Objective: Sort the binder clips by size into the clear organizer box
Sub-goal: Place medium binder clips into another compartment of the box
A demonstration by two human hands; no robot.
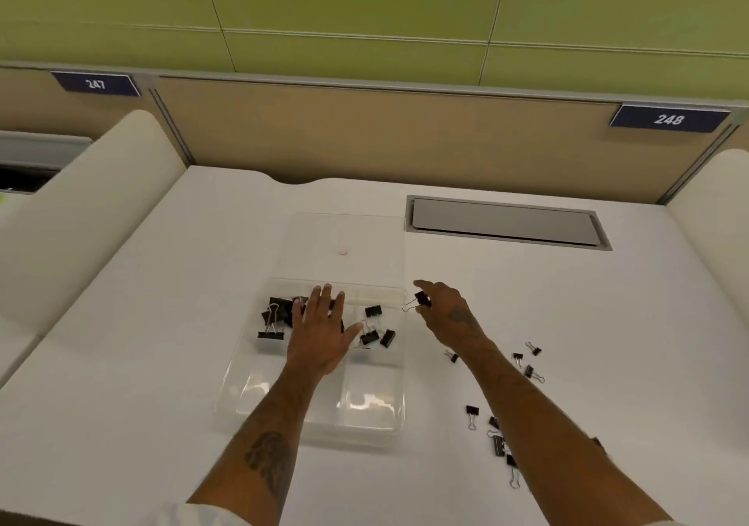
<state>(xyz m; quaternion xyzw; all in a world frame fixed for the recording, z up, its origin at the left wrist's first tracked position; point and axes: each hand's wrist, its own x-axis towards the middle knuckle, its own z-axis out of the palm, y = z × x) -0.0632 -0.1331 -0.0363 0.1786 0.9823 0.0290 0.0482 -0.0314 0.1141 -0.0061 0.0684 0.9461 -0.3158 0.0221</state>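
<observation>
The clear organizer box (243,387) lies on the white desk with its lid (344,225) folded open behind it. Several large black binder clips (275,314) fill its far left compartment, and medium clips (379,331) lie in the far right one. My left hand (322,331) hovers flat over the far compartments, fingers spread, holding nothing. My right hand (446,314) pinches one black binder clip (421,298) just beyond the box's right edge. Several loose clips (496,440) lie scattered on the desk to the right, partly hidden by my right forearm.
Small clips (531,363) dot the desk right of my right wrist. A grey cable hatch (506,223) is set into the desk at the back right. A tan partition (364,132) and white side dividers (81,201) enclose the desk.
</observation>
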